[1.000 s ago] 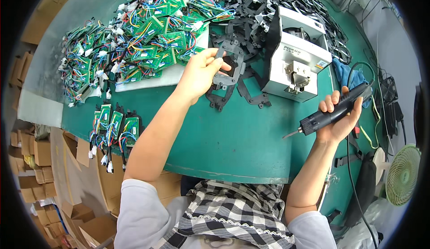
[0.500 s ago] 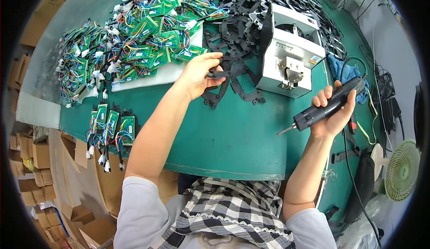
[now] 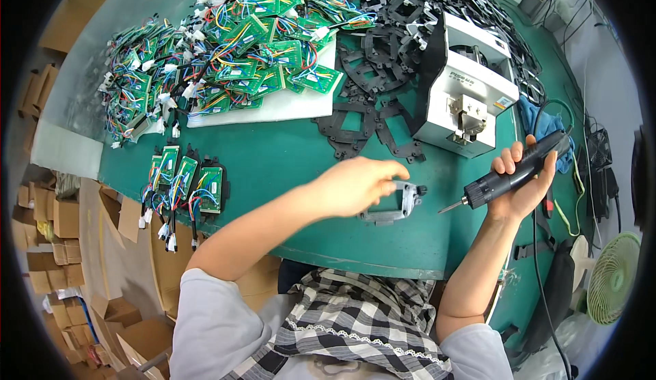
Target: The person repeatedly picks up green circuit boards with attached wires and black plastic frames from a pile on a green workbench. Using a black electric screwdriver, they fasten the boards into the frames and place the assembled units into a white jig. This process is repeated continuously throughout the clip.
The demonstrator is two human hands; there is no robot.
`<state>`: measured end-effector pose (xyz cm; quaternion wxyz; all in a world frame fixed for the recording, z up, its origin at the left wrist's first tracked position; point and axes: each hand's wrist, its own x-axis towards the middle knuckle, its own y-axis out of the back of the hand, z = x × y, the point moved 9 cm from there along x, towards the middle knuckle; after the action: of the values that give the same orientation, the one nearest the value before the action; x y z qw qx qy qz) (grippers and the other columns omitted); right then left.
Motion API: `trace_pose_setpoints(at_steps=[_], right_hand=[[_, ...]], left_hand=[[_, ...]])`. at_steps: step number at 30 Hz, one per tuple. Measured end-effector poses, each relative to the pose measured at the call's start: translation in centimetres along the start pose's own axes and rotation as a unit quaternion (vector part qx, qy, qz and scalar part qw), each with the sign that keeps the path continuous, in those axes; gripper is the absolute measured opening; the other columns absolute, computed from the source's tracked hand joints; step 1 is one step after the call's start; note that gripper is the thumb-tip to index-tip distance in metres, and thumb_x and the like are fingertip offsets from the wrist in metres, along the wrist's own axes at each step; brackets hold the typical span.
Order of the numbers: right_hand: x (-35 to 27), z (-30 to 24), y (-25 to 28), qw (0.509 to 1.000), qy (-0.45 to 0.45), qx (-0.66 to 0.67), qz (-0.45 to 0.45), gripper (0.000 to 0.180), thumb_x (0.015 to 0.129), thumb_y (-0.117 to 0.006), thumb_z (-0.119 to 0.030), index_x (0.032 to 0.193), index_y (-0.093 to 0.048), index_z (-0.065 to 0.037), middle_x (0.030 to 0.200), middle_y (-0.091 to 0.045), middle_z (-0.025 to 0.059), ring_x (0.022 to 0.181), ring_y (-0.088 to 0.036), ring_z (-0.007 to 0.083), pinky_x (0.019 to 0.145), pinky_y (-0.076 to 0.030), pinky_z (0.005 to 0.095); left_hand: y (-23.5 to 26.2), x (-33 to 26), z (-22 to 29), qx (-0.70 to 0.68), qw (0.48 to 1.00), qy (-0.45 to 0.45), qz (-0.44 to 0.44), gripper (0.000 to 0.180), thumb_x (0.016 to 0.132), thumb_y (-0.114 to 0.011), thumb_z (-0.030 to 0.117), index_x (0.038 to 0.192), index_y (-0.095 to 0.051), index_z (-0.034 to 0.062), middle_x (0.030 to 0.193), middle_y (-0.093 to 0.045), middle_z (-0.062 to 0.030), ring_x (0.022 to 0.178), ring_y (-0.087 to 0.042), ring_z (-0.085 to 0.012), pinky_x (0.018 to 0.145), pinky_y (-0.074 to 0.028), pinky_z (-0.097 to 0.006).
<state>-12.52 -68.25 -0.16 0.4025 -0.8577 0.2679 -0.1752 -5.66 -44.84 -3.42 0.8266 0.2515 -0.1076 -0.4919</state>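
My left hand is closed on the edge of a dark plastic frame, holding it low over the middle of the green table. The frame looks greyish and slightly blurred, and part of it is hidden by the fingers. To its right, my right hand wraps round a black electric screwdriver, its thin bit pointing left toward the frame without touching it. Beyond my left hand lie more black plastic frames on the table. A white box-shaped machine with a metal fixture on its front stands beside them.
Green circuit boards with coloured wires are heaped at the far left, partly on a white foam sheet. Several frames fitted with boards lie near the left table edge. A blue cloth and a green fan are at right.
My left hand has come away from the pile of black frames, toward me and to the right, bringing one frame along. My right hand keeps the screwdriver in nearly the same pose.
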Motion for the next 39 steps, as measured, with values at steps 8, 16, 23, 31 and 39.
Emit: trace_pose_setpoints(at_steps=[8,16,23,31,39], right_hand=[[-0.7,-0.6,-0.3,0.999,0.02,-0.02,0.041,0.041,0.094,-0.048,-0.048,0.106,-0.053,-0.009,0.067,-0.048,0.0063,0.053,-0.044,0.0156,0.049,-0.037,0.0303],[-0.6,0.3,-0.4,0.998,0.02,-0.014,0.062,0.041,0.094,-0.049,-0.049,0.107,-0.051,-0.01,0.066,-0.05,0.0052,0.052,-0.048,0.0159,0.049,-0.041,0.0313],[-0.7,0.1,0.2,0.996,0.022,-0.034,0.075,0.041,0.093,-0.05,-0.049,0.108,-0.05,-0.011,0.066,-0.05,0.0048,0.052,-0.048,0.0158,0.049,-0.042,0.0315],[-1.0,0.7,-0.7,0.995,0.04,-0.07,0.06,0.04,0.094,-0.05,-0.047,0.109,-0.046,-0.01,0.068,-0.049,0.0054,0.052,-0.05,0.017,0.05,-0.045,0.0334],[-1.2,-1.5,-4.0,0.98,0.126,-0.156,0.004,0.041,0.094,-0.053,-0.041,0.113,-0.044,-0.006,0.068,-0.053,0.009,0.05,-0.054,0.0195,0.048,-0.047,0.0339]], left_hand=[[25.5,-4.3,-5.3,0.462,0.743,0.111,0.471,0.059,0.077,-0.072,0.029,0.125,-0.045,0.0078,0.118,-0.057,-0.0157,0.102,-0.06,-0.0351,0.081,-0.05,-0.044],[27.6,-5.9,-5.9,0.468,0.734,0.094,0.483,0.059,0.077,-0.073,0.024,0.128,-0.048,0.0105,0.117,-0.057,-0.0123,0.107,-0.058,-0.031,0.085,-0.051,-0.042],[18.9,-6.8,4.9,0.369,0.769,-0.185,0.488,0.053,0.066,-0.08,0.014,0.112,-0.056,0.0031,0.118,-0.053,-0.0158,0.109,-0.054,-0.0327,0.092,-0.046,-0.041],[0.2,-6.8,3.5,0.278,0.938,-0.094,0.186,0.046,0.071,-0.078,0.03,0.107,-0.064,0.0044,0.108,-0.061,-0.0088,0.095,-0.06,-0.0273,0.082,-0.05,-0.037],[-1.2,-3.8,2.6,0.219,0.958,-0.141,0.124,0.051,0.072,-0.077,0.027,0.115,-0.062,0.005,0.114,-0.062,-0.0102,0.102,-0.059,-0.03,0.086,-0.05,-0.04]])
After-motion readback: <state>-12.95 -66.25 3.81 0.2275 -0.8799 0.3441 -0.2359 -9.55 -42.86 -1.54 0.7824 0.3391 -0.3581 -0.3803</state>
